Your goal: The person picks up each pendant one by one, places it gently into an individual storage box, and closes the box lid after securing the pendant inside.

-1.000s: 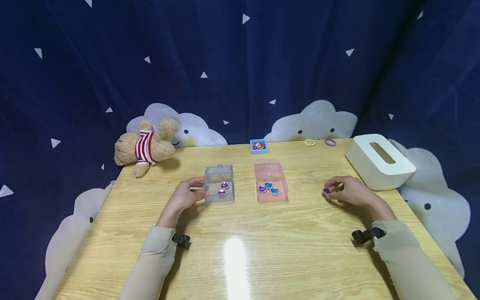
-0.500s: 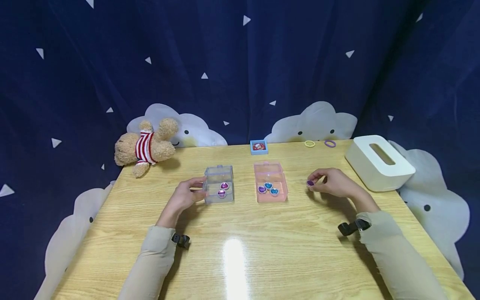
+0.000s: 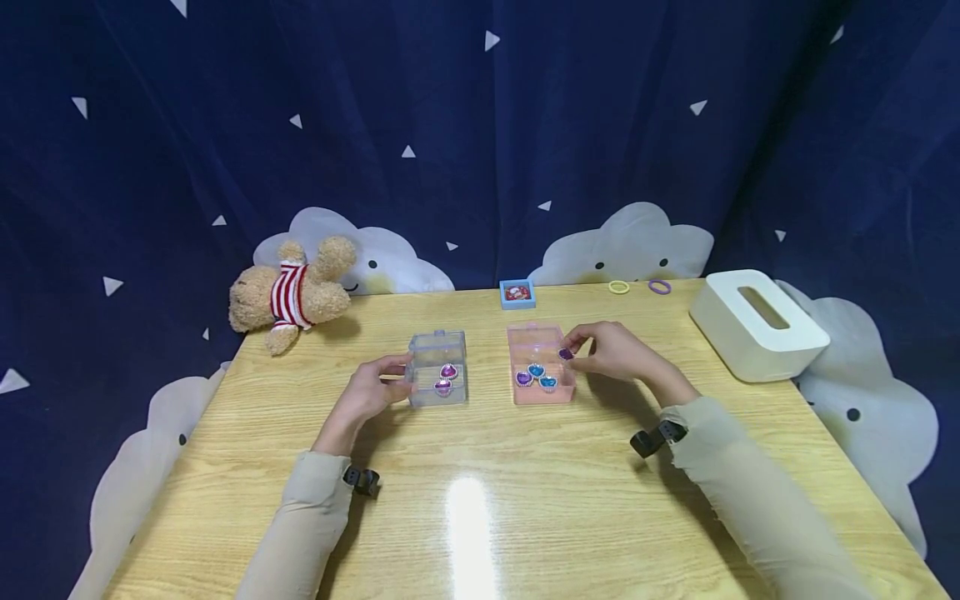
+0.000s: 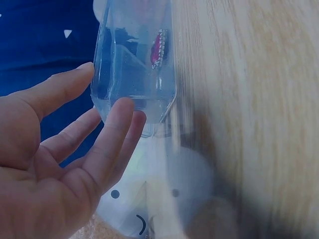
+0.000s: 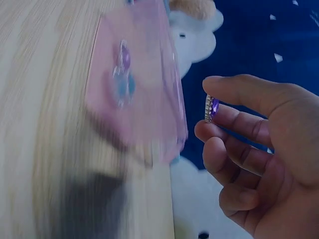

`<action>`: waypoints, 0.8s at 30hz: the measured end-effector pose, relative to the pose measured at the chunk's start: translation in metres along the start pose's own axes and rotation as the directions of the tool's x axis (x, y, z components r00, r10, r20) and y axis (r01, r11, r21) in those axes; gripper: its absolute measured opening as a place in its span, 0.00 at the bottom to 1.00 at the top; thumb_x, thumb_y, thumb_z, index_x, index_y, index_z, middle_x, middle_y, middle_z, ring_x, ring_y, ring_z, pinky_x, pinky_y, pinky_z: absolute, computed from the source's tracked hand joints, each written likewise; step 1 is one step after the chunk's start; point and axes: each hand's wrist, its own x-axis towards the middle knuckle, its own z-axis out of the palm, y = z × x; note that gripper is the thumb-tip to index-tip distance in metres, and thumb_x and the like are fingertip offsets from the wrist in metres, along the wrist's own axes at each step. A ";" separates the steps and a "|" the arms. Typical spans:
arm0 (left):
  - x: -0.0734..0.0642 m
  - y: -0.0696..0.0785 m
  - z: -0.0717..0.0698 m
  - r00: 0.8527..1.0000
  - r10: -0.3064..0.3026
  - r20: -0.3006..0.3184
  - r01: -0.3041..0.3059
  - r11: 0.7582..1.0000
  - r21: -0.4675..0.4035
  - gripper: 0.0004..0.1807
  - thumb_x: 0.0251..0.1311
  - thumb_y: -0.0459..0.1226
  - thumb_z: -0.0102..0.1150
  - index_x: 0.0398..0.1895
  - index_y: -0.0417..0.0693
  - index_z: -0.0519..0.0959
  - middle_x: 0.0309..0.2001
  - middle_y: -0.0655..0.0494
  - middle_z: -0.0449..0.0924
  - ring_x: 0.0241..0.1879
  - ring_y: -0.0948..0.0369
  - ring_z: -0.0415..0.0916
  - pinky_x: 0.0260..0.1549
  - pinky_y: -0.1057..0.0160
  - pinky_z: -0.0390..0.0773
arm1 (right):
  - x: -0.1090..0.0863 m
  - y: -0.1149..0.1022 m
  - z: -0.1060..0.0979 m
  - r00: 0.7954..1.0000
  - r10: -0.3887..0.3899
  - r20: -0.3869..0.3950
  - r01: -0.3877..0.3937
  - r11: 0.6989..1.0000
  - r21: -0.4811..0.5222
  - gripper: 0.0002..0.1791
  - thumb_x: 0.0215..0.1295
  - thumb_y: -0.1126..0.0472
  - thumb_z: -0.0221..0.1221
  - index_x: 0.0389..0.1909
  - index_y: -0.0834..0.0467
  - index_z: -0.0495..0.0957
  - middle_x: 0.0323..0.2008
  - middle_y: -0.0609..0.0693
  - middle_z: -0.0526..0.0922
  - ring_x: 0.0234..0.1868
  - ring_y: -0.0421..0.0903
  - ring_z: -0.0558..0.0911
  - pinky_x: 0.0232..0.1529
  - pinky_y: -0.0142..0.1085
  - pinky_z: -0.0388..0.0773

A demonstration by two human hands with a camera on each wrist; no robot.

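Observation:
My right hand (image 3: 618,352) pinches a purple gem (image 3: 566,354) with a silver beaded edge between thumb and fingers, above the right side of the open pink clear box (image 3: 544,397). In the right wrist view the gem (image 5: 214,107) stands on edge at the fingertips. Inside the pink box lie a purple gem (image 3: 524,379) and two blue gems (image 3: 536,370). My left hand (image 3: 370,390), fingers loosely extended, touches the left side of the open bluish clear box (image 3: 422,395). Two pink-magenta gems (image 3: 448,372) lie in that box.
Behind the boxes sits a small blue square frame (image 3: 517,294). A teddy bear (image 3: 292,296) in a striped shirt lies at back left. A white tissue box (image 3: 757,325) stands at right, near a yellow ring (image 3: 618,287) and a purple ring (image 3: 660,287).
My right hand has moved left with the purple gem, from beside the tissue box to above the pink box. My left hand has stayed at the bluish box.

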 end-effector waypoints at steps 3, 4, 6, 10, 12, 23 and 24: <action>0.000 0.000 0.000 1.000 0.002 0.000 -0.002 1.000 0.001 0.33 0.62 0.32 0.65 0.70 0.39 0.69 0.62 0.31 0.74 0.58 0.38 0.76 0.52 0.54 0.83 | 0.012 -0.013 0.006 1.000 0.000 0.006 0.000 1.000 0.011 0.14 0.54 0.59 0.71 0.43 0.52 0.85 0.37 0.47 0.87 0.30 0.42 0.77 0.32 0.33 0.73; 0.000 0.000 0.000 1.000 0.002 -0.001 -0.002 1.000 0.000 0.32 0.62 0.32 0.65 0.70 0.39 0.69 0.61 0.31 0.74 0.58 0.38 0.76 0.52 0.54 0.83 | 0.015 -0.017 0.008 1.000 0.005 0.009 -0.005 1.000 0.016 0.14 0.54 0.59 0.71 0.43 0.52 0.85 0.38 0.47 0.87 0.30 0.42 0.77 0.32 0.33 0.73; 0.001 0.000 0.001 1.000 0.004 -0.003 -0.004 1.000 0.001 0.32 0.62 0.32 0.65 0.70 0.39 0.69 0.61 0.31 0.74 0.58 0.38 0.77 0.52 0.55 0.83 | 0.022 -0.025 0.012 1.000 0.008 0.014 -0.008 1.000 0.025 0.15 0.55 0.58 0.71 0.44 0.51 0.85 0.39 0.46 0.87 0.30 0.41 0.76 0.33 0.33 0.74; 0.001 0.001 0.001 1.000 0.002 -0.005 -0.002 1.000 0.007 0.32 0.62 0.32 0.65 0.70 0.39 0.69 0.61 0.31 0.74 0.58 0.39 0.77 0.51 0.55 0.83 | 0.033 -0.040 0.018 1.000 -0.003 0.020 0.002 1.000 0.027 0.15 0.56 0.56 0.69 0.45 0.50 0.85 0.41 0.45 0.88 0.30 0.40 0.77 0.34 0.34 0.75; 0.001 0.001 0.001 1.000 0.003 -0.005 -0.003 1.000 0.008 0.32 0.62 0.32 0.65 0.70 0.39 0.69 0.61 0.31 0.74 0.58 0.39 0.77 0.51 0.55 0.83 | 0.038 -0.045 0.021 1.000 -0.008 0.028 0.007 1.000 0.027 0.15 0.56 0.56 0.69 0.45 0.49 0.85 0.41 0.44 0.88 0.30 0.40 0.77 0.33 0.33 0.76; 0.000 0.001 0.001 1.000 -0.007 -0.006 0.007 1.000 -0.007 0.32 0.62 0.32 0.65 0.70 0.39 0.69 0.62 0.32 0.74 0.59 0.40 0.76 0.52 0.55 0.83 | 0.059 -0.073 0.037 0.997 -0.043 0.066 0.040 0.998 0.042 0.15 0.58 0.51 0.69 0.46 0.48 0.84 0.40 0.42 0.87 0.35 0.39 0.82 0.41 0.37 0.79; 0.000 0.001 0.001 1.000 -0.009 -0.007 0.009 1.000 -0.006 0.32 0.62 0.31 0.65 0.70 0.39 0.69 0.62 0.32 0.74 0.59 0.40 0.77 0.52 0.55 0.83 | 0.060 -0.075 0.039 0.996 -0.051 0.068 0.049 0.998 0.042 0.15 0.58 0.51 0.69 0.47 0.48 0.84 0.41 0.42 0.87 0.36 0.40 0.83 0.41 0.37 0.79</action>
